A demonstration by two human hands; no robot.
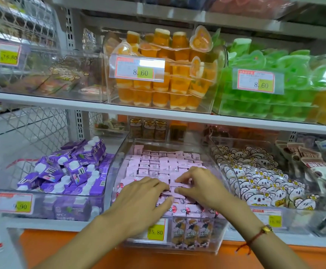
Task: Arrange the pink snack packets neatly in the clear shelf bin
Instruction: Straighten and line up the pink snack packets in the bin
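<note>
**Two hands tidy small pink packets in the middle bin**

Many pink snack packets lie in the clear shelf bin on the lower shelf, in the middle of the scene. At the far end they sit in flat rows. At the near end they look more mixed up.

The left hand rests flat on the near packets with its fingers mostly straight, and it holds nothing. The right hand is just beside it. Its fingers are bent and look like they pinch the edge of one pink packet, but the frame is a bit blurry there.

The packets look small, light and thin. The wrappers look smooth, so they may slip. They may crinkle and bend if squeezed. I think it is best to take one by its edges with the fingertips, or push a row flat with straight fingers.

A yellow price tag on the front of this bin reads 15.80. The tag on the purple carton bin on the left seems to end in .90. Two tags on the upper shelf read 8.60. The writing on the pink packets is too small to read.
</note>
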